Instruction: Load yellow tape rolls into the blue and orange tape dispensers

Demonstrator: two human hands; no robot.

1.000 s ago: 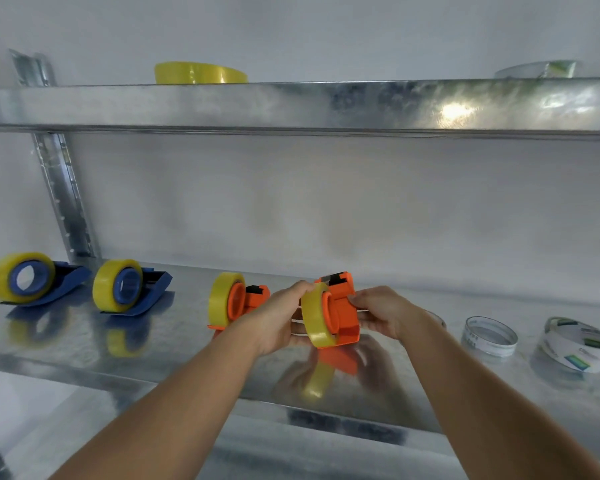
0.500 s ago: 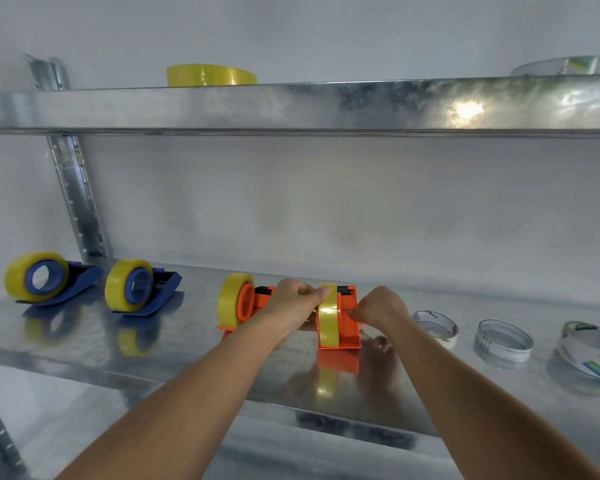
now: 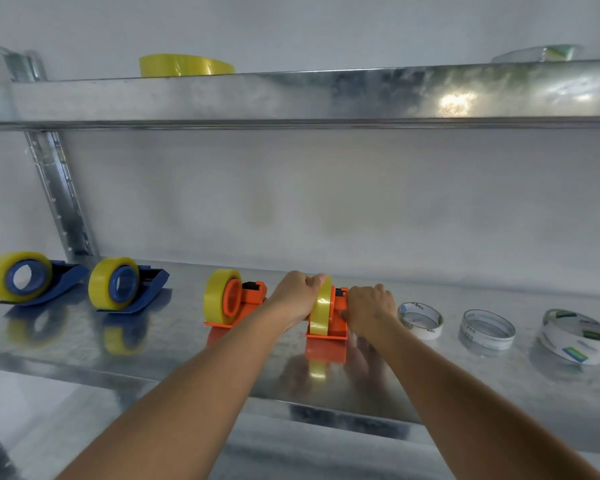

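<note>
An orange dispenser point(image 3: 336, 327) with a yellow tape roll point(image 3: 321, 311) on it stands on the metal shelf point(image 3: 153, 344), its narrow end facing me. My left hand point(image 3: 297, 294) grips the roll from the left, thumb on top. My right hand point(image 3: 369, 308) holds the dispenser's right side. A second orange dispenser point(image 3: 248, 299) carrying a yellow roll point(image 3: 215, 294) stands just to the left. Two blue dispensers point(image 3: 146, 289) point(image 3: 59, 280) at the far left each carry a yellow roll.
Three white and clear tape rolls point(image 3: 421, 320) point(image 3: 487, 329) point(image 3: 574, 336) lie flat on the shelf to the right. On the upper shelf point(image 3: 291, 95) lie a spare yellow roll point(image 3: 186, 65) and a clear roll point(image 3: 537, 51). A metal upright point(image 3: 58, 192) stands at the back left.
Both hands have carried the orange dispenser with its yellow roll away from me and set it down on the shelf, turned end-on, beside the other orange dispenser.
</note>
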